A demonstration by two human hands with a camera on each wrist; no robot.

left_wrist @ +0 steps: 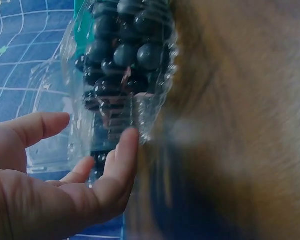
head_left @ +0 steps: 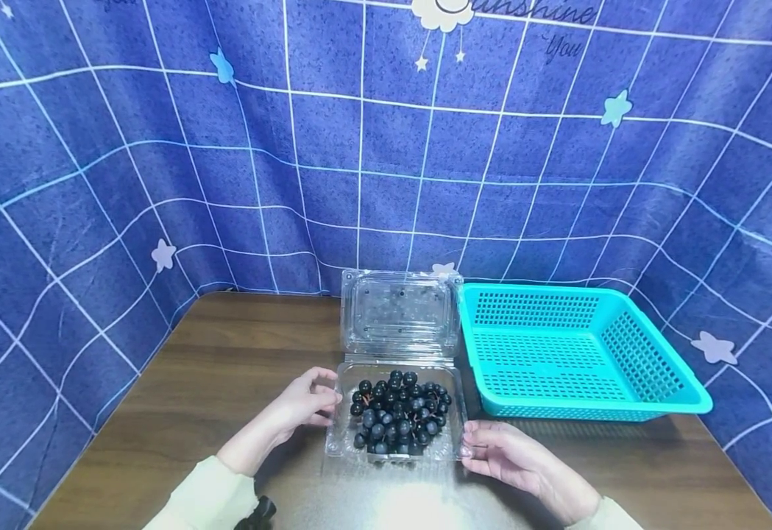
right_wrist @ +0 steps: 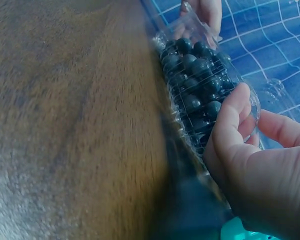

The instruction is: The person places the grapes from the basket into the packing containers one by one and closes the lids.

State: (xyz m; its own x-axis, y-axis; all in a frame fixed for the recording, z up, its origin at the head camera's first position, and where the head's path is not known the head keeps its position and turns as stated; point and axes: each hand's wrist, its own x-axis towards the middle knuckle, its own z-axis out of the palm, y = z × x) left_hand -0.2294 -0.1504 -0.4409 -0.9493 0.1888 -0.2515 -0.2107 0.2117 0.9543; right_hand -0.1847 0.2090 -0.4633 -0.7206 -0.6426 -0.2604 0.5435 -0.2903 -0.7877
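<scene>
A clear plastic clamshell container point(head_left: 334, 442) holds a bunch of dark grapes point(head_left: 395, 412), its lid point(head_left: 401, 309) standing raised at the back. At its left side is my left hand point(head_left: 309, 401), with thumb and fingers spread apart. In the left wrist view a fingertip point(left_wrist: 131, 137) reaches the container's lower edge, and the thumb is near the rim. My right hand point(head_left: 508, 456) pinches the container's right front corner between thumb and fingers. The right wrist view shows these fingers point(right_wrist: 232, 112) against the side wall. Grapes show through the plastic in both wrist views.
A turquoise perforated basket point(head_left: 677, 407) stands right of the container on the brown wooden table point(head_left: 246, 331). A blue curtain point(head_left: 525, 206) with white grid lines hangs behind and at both sides. A small black object point(head_left: 263, 509) shows beside the left sleeve.
</scene>
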